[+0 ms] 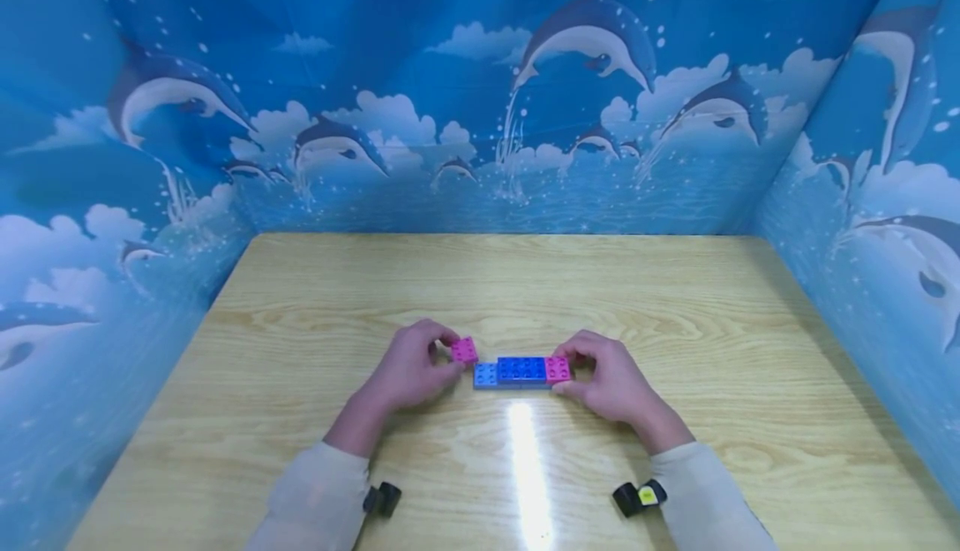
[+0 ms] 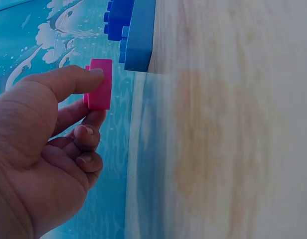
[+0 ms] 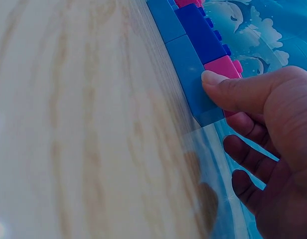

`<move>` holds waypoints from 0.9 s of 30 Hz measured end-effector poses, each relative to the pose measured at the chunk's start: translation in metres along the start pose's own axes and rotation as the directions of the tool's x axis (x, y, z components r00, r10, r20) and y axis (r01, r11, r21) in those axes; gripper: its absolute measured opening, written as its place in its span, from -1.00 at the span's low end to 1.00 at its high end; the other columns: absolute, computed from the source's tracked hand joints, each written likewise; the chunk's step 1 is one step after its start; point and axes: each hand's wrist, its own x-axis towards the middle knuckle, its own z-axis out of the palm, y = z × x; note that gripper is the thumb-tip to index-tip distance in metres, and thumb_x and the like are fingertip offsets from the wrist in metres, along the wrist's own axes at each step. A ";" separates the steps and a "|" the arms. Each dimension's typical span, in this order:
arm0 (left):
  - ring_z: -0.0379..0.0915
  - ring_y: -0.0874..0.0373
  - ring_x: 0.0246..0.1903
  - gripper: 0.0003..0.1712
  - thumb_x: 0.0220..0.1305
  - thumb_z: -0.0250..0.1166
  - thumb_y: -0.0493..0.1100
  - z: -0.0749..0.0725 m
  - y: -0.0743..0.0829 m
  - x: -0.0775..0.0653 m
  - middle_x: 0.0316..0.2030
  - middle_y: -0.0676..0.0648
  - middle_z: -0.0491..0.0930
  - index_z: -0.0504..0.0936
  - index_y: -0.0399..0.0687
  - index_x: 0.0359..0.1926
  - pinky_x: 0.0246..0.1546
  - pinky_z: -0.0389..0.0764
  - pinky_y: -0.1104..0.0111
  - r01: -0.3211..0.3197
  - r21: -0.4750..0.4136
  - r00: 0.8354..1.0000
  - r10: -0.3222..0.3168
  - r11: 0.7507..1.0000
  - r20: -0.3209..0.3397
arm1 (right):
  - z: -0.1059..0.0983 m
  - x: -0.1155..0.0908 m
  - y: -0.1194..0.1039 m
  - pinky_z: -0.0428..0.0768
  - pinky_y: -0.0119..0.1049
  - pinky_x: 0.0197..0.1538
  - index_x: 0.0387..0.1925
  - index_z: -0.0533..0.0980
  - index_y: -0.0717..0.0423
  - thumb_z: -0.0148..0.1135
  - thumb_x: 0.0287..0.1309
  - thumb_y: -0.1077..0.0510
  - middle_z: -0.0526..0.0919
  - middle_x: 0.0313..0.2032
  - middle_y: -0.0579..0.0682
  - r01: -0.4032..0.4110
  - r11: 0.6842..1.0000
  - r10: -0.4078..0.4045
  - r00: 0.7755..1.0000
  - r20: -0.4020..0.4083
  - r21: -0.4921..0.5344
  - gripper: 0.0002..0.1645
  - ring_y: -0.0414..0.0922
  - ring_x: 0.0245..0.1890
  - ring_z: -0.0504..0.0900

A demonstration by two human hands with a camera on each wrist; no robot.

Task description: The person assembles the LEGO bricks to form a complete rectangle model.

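Note:
My left hand (image 1: 420, 368) pinches a small pink toy building brick (image 1: 464, 350) between thumb and fingers. In the left wrist view that pink brick (image 2: 100, 84) is raised, apart from the blue bricks beside it. A row of joined bricks lies on the table: lighter blue bricks (image 1: 485, 375) at the bottom, with a dark blue brick (image 1: 521, 369) and a second pink brick (image 1: 557, 368) on top. The lighter blue studs at the left end are bare. My right hand (image 1: 607, 376) grips the row's right end, its thumb across the pink brick (image 3: 224, 67) and the lighter blue brick (image 3: 193, 79).
The bricks rest near the middle of a wood-grain table (image 1: 337, 276). A dolphin-print cloth (image 1: 420, 117) stands along the table's back and sides. Black straps with small devices sit at both wrists, and a bright light reflection (image 1: 528, 468) shows in front of the bricks.

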 end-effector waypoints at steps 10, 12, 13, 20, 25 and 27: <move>0.40 0.13 -0.46 -0.59 0.08 0.53 -0.12 0.002 0.003 -0.004 -0.35 -0.04 0.55 0.67 -0.03 -0.03 -0.48 0.52 0.30 -0.025 -0.038 0.996 0.028 0.999 0.085 | 0.001 0.000 0.002 0.57 -0.13 -0.05 -0.19 0.66 -0.15 0.66 -0.19 0.17 0.59 -0.27 -0.27 0.005 1.000 -0.005 1.000 -0.001 -0.010 -0.55 -0.15 -0.21 0.56; 0.40 0.13 -0.48 -0.60 0.08 0.53 -0.12 0.002 0.004 -0.004 -0.37 -0.04 0.55 0.67 -0.02 -0.03 -0.50 0.51 0.31 -0.029 -0.035 0.994 0.032 0.999 0.101 | 0.001 0.001 0.002 0.57 -0.13 -0.06 -0.20 0.66 -0.14 0.66 -0.19 0.17 0.59 -0.27 -0.27 0.010 1.000 -0.010 1.000 -0.002 -0.013 -0.55 -0.15 -0.21 0.56; 0.40 0.13 -0.48 -0.59 0.08 0.53 -0.12 0.002 0.004 -0.004 -0.38 -0.03 0.54 0.67 -0.02 -0.03 -0.51 0.51 0.31 -0.029 -0.033 0.993 0.033 0.999 0.109 | 0.001 0.001 0.002 0.57 -0.13 -0.06 -0.19 0.66 -0.14 0.66 -0.19 0.17 0.59 -0.28 -0.27 0.012 1.000 -0.012 1.000 -0.003 -0.015 -0.55 -0.15 -0.21 0.56; 0.42 0.13 -0.46 -0.59 0.08 0.53 -0.12 0.004 0.006 -0.004 -0.36 -0.01 0.53 0.67 0.00 -0.02 -0.49 0.52 0.31 -0.019 -0.040 0.988 0.025 0.999 0.155 | 0.001 0.001 0.003 0.57 -0.14 -0.07 -0.19 0.66 -0.14 0.66 -0.19 0.17 0.59 -0.27 -0.28 0.016 1.000 -0.016 1.000 -0.002 -0.022 -0.55 -0.15 -0.22 0.56; 0.43 0.12 -0.44 -0.59 0.08 0.53 -0.13 0.006 0.009 -0.004 -0.35 -0.01 0.54 0.67 -0.03 -0.02 -0.47 0.53 0.31 -0.020 -0.057 0.985 0.029 0.998 0.169 | 0.000 0.001 0.003 0.56 -0.14 -0.05 -0.19 0.66 -0.14 0.66 -0.19 0.17 0.59 -0.27 -0.28 0.012 1.000 -0.012 1.000 -0.002 -0.018 -0.55 -0.16 -0.21 0.56; 0.42 0.13 -0.44 -0.58 0.08 0.52 -0.13 0.007 0.010 -0.004 -0.35 -0.01 0.54 0.66 -0.03 -0.01 -0.46 0.52 0.31 -0.019 -0.059 0.985 0.029 0.998 0.172 | 0.000 0.001 0.003 0.55 -0.13 -0.05 -0.19 0.66 -0.14 0.66 -0.19 0.17 0.59 -0.27 -0.28 0.009 1.000 -0.009 1.000 -0.003 -0.016 -0.55 -0.16 -0.20 0.56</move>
